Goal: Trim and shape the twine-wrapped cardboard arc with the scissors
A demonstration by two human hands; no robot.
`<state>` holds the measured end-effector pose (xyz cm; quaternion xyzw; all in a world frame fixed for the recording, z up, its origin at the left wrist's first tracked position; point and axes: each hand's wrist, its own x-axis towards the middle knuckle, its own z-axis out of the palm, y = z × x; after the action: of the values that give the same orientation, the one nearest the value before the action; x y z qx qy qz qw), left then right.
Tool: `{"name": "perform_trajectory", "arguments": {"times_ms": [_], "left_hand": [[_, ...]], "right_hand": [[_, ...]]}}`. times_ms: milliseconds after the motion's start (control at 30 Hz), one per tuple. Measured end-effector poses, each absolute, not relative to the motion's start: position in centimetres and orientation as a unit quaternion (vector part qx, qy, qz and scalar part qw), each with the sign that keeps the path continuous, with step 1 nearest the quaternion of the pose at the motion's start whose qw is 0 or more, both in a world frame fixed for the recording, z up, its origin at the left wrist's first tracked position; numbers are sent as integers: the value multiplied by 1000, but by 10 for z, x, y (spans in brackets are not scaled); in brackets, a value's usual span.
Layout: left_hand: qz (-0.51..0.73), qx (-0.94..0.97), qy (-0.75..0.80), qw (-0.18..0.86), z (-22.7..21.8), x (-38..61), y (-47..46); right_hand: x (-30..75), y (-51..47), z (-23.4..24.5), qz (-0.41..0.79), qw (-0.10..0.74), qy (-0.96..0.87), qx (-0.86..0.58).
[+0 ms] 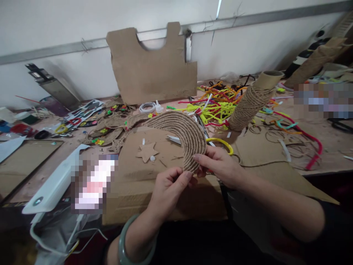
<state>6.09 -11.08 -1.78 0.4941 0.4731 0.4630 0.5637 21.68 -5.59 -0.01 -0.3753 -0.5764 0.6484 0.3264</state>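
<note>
A curved, crescent-like piece covered with rows of brown twine (193, 136) is held up over a cardboard box. My left hand (172, 187) pinches its lower end between thumb and fingers. Just to the right, my right hand (220, 165) grips the same end at its edge, thumb on top. Behind the piece lie scissors with a yellow handle (224, 143), their blade partly covered. A cardboard star (148, 151) rests on the box top (132, 173) beside a small white blob. A strand of twine (261, 163) runs off to the right from near my right hand.
A tube wound with twine (252, 103) stands at the right, near a heap of colourful pipe cleaners (217, 106). A cut cardboard sheet (154, 70) leans on the wall. At left are a white power strip (55, 180), a blurred-out screen and twine-covered pieces (107, 125).
</note>
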Motion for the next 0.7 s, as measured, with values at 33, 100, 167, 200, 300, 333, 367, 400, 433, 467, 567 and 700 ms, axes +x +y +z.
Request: {"name": "perform_trajectory", "arguments": {"times_ms": [33,100,167,200,300,333,367,400,433,467,567,700], "left_hand": [[460,499,473,562,-18,61,-111],[448,511,483,552,-19,61,-111],[440,514,484,556,-17,61,-112],[444,505,477,566,-16,60,-111],[509,436,462,581,-11,54,-107],[541,403,464,574,-9,51,-105],[571,372,466,564,-7,48,-102],[594,345,467,557,-5,44,-100],[609,327,464,554,-3,42,-99],[617,319,461,552,-1,40,-98],[613,333,463,547,2,38,-98],[621,325,470,536,-1,43,-100]], "right_hand": [[217,-56,0,644,326,-579,-379],[219,-56,-1,634,328,-585,-385],[223,-57,-1,624,330,-592,-389],[225,-57,-1,621,328,-597,-389],[235,-60,-1,606,301,-625,-388],[239,-61,-1,600,288,-637,-389],[242,-63,0,592,275,-650,-389],[245,-65,0,582,266,-663,-388],[247,-67,0,573,257,-676,-386],[249,-69,0,564,249,-687,-383],[251,-74,1,542,227,-719,-371],[248,-76,3,538,247,-727,-349]]}}
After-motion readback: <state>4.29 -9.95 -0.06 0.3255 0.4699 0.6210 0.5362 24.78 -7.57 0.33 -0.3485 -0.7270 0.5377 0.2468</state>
